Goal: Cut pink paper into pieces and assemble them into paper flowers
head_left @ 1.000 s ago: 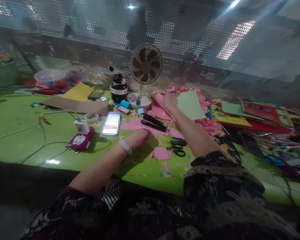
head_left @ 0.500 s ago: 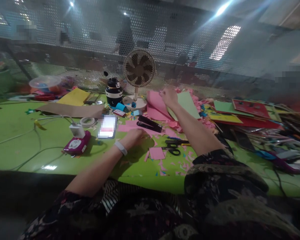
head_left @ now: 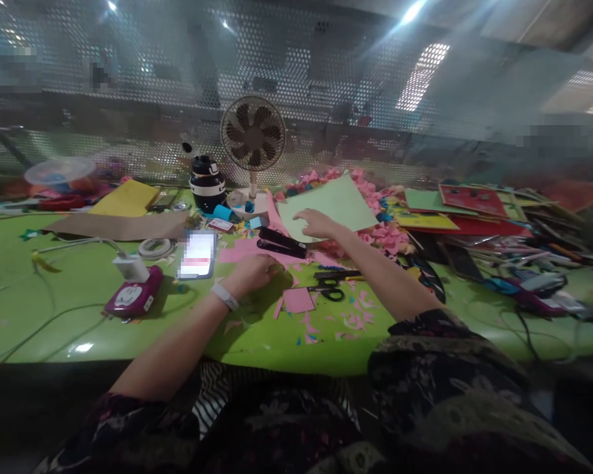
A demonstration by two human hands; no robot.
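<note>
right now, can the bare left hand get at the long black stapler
Probably yes: the left hand is just on the near side of the long black stapler, and nothing upright seems to stand between them. Whether the hand already holds something can't be made out.

You have a bright lime-green tabletop (head_left: 271, 343), a large sheet (head_left: 348, 204) in pale mint, paper strips (head_left: 234, 255), a small square (head_left: 299, 301) and a ruffled heap (head_left: 390, 237) all in pink, plus a black stapler (head_left: 279, 243) and scissors (head_left: 323, 288) with black handles. Your sleeves (head_left: 425, 329) are dark with a muted, paler floral pattern, your wristband (head_left: 225, 297) is whitish, and the cloth (head_left: 212, 392) at your lap runs in black and white stripes. You also have a black bottle (head_left: 207, 187) with a white band, a fan (head_left: 254, 133) with brown blades, a yellow sheet (head_left: 126, 199), a brown sheet (head_left: 113, 226), a purple box (head_left: 137, 294) with a white face, and a red card (head_left: 474, 196) with dark spots.
</note>
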